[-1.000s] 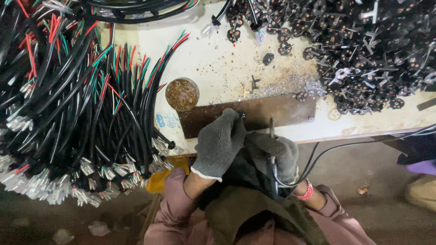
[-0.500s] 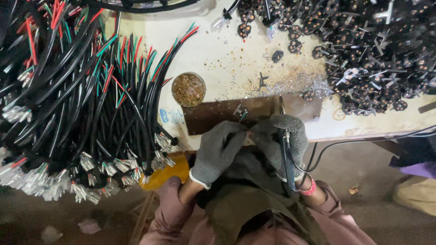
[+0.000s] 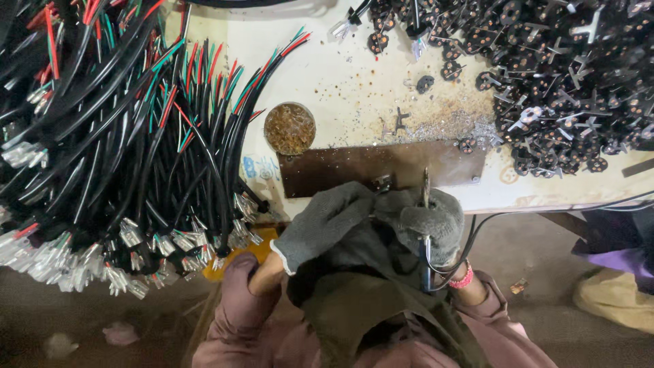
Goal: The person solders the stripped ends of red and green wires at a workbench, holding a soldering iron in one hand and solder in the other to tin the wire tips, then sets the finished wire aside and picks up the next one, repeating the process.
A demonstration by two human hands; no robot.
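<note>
2 gloved hands meet at the table's near edge, right over the rusty metal plate [image 3: 381, 167]. The left hand [image 3: 327, 225] is curled, fingertips pinching a small metal piece [image 3: 383, 182] just above the plate's lower rim. The right hand [image 3: 429, 221] is fisted around a thin tool [image 3: 426, 197], its tip poking upright beside that piece. Black cables [image 3: 122, 136] fan out left; black plug parts [image 3: 565, 75] pile up right.
</note>
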